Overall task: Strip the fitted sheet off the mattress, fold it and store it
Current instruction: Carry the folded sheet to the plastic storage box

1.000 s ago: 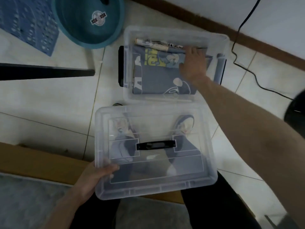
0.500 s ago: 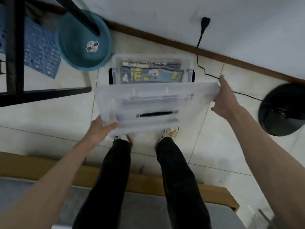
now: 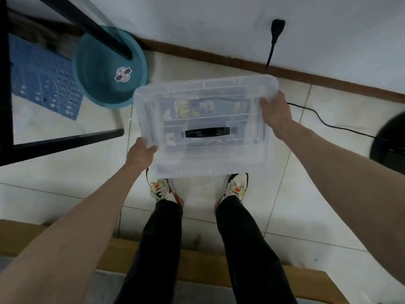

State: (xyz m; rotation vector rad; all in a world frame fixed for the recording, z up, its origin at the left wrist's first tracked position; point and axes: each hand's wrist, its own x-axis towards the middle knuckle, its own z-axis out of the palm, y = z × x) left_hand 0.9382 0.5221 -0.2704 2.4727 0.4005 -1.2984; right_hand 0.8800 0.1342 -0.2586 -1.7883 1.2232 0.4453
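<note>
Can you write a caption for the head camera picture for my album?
Both hands, left hand and right hand, hold the clear lid over the storage box with the folded blue sheet inside.

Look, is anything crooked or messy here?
Nothing much stands out. The clear lid sits roughly over the box with the folded sheet showing through. The left hand and right hand hold its edges. Whether it has clicked shut, I cannot tell.
</note>
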